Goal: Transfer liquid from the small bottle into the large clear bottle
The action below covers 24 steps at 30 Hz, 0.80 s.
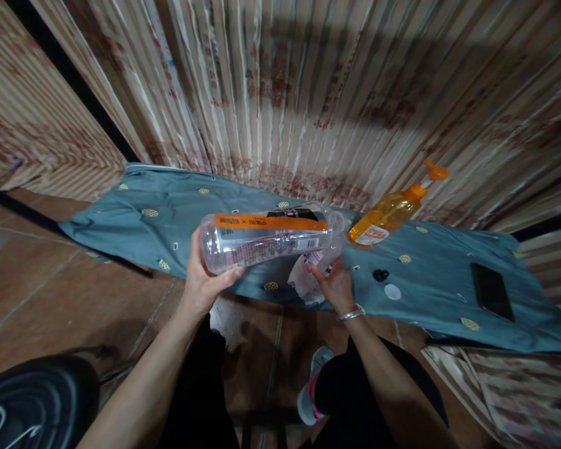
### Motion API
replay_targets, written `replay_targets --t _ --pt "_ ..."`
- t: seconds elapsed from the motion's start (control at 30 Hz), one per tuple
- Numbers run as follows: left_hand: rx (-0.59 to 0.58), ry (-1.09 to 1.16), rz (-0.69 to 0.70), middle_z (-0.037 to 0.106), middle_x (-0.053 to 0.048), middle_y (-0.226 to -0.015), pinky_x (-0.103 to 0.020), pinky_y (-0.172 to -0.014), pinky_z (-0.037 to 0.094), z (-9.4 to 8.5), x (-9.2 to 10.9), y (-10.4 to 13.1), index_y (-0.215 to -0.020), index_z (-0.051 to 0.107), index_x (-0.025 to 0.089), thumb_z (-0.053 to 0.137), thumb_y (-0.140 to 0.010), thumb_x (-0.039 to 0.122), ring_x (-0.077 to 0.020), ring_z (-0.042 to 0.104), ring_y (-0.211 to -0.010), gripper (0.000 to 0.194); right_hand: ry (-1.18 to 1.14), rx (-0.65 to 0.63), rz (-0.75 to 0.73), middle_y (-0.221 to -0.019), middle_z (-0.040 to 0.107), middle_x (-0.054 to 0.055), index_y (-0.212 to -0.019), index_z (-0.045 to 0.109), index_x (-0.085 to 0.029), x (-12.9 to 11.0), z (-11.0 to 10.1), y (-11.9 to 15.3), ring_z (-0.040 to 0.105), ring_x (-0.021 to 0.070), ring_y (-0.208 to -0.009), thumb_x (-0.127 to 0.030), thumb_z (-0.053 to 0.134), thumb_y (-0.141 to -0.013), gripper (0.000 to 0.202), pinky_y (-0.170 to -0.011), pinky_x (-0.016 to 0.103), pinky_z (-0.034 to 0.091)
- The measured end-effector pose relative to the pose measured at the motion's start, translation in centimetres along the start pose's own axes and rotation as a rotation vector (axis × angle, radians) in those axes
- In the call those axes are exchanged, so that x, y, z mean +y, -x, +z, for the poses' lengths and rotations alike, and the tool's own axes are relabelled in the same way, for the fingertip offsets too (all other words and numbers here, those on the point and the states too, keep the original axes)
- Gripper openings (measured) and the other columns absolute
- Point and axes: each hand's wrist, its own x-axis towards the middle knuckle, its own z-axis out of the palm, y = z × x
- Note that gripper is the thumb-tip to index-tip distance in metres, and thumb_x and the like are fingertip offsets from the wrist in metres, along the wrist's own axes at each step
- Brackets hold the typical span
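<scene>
A large clear plastic bottle with an orange, black and silver label lies tilted on its side above the cloth, its neck end toward the right. My left hand is wrapped around its base, thumb along the lower side. Close under the neck end, my right hand pinches a crumpled white wrapper with some coloured print. Whether the right fingers also touch the bottle is hard to see. Just right of the neck leans a pump bottle of orange-yellow liquid with an orange pump head.
A blue-green cloth with yellow motifs covers the narrow table. On it lie a small black cap, a white disc and a dark phone. Pleated curtains hang behind. A black round stool stands lower left.
</scene>
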Motion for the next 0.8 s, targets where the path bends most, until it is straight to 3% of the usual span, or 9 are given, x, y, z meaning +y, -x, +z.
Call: replay_targets --t 0.67,0.8 --pt "-0.030 -0.048 -0.016 0.067 -0.017 -0.129 -0.049 -0.098 0.063 -0.77 0.02 0.18 -0.135 0.053 0.020 0.096 -0.059 0.051 -0.0381 0.069 -0.122 0.094 -0.044 0.027 0.009 -0.096 0.078 0.022 -0.129 0.057 -0.006 -0.23 0.42 0.28 0.078 0.0350 -0.087 -0.084 0.053 -0.086 0.089 -0.073 0.041 0.059" --pt "-0.044 -0.050 -0.025 0.067 -0.017 -0.129 -0.051 -0.098 0.063 -0.97 -0.02 0.26 -0.138 0.051 0.020 0.096 -0.060 0.051 -0.0392 0.069 -0.122 0.096 -0.039 0.023 0.007 -0.095 0.079 0.021 -0.129 0.058 -0.008 -0.26 0.38 0.31 0.078 0.0345 -0.087 -0.081 0.057 -0.087 0.084 -0.072 0.040 0.059"
